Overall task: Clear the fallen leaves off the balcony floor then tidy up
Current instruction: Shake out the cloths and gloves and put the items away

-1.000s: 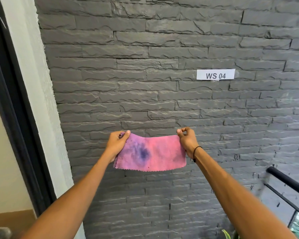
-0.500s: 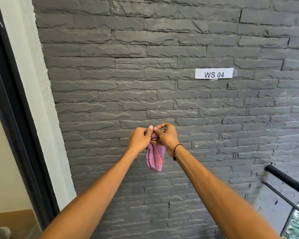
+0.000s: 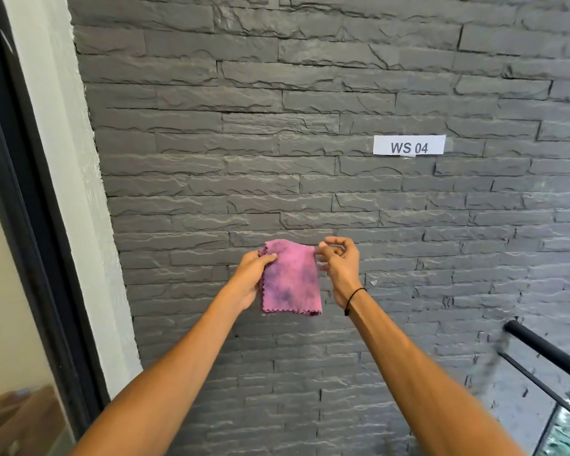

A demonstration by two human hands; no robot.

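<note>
Cloth [image 3: 292, 281] now half-unfolded before brick wall [image 3: 310, 93]

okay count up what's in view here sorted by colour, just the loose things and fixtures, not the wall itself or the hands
Pink: 1, the folded cloth
White: 1, the paper label reading WS 04
Black: 3, the wristband, the railing and the door frame
Total: 5
</note>
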